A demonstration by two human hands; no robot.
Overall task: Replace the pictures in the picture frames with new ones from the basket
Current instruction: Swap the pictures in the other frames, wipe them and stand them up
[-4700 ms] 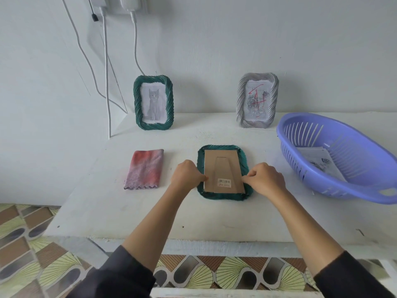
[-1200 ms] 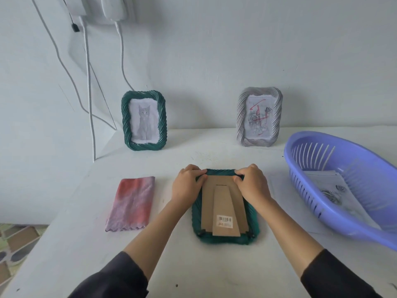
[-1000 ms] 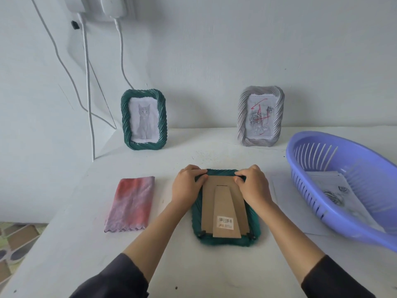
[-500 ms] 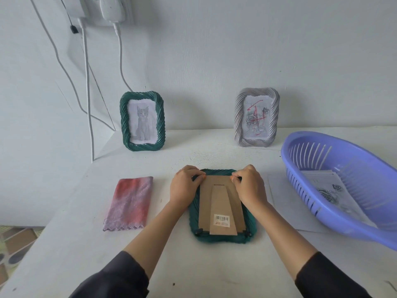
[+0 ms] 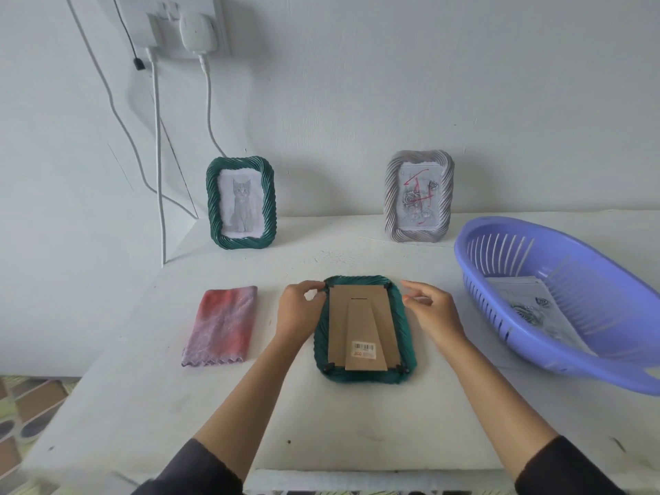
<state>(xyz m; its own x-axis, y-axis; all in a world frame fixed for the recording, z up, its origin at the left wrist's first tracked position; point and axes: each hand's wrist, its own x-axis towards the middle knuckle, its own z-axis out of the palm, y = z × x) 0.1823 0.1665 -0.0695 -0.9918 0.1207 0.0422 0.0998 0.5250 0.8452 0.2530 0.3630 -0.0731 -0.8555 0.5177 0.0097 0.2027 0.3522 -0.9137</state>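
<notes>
A dark green face-down frame [image 5: 403,326] with a twisted, rope-like rim lies flat at the middle of the white table [image 5: 357,423]. Its brown backing board [image 5: 339,323] faces up, with a tapered stand flap [image 5: 366,326] folded flat against it and a barcode sticker [image 5: 364,349] near the flap's lower end. Small black clips sit at the four corners of the board.

The left hand [image 5: 298,316] is at the frame's top left corner. Its fingers are curled, and the index fingertip and thumb close on the rim right by the corner clip. The right hand [image 5: 432,312] hangs just beside the frame's upper right edge, fingers loosely spread and only slightly bent, gripping nothing; whether the fingertips touch the rim I cannot tell.

At the back of the table two frames stand upright against the wall. One is a green cat frame [image 5: 241,203] on the left, the other a grey frame [image 5: 418,196] on the right, holding a rose drawing crossed with red strokes. A purple slotted basket [image 5: 585,291] sits to the right of the hands, with printed sheets [image 5: 528,309] lying in it. A folded pink and red cloth [image 5: 221,325] lies left of the left hand.
</notes>
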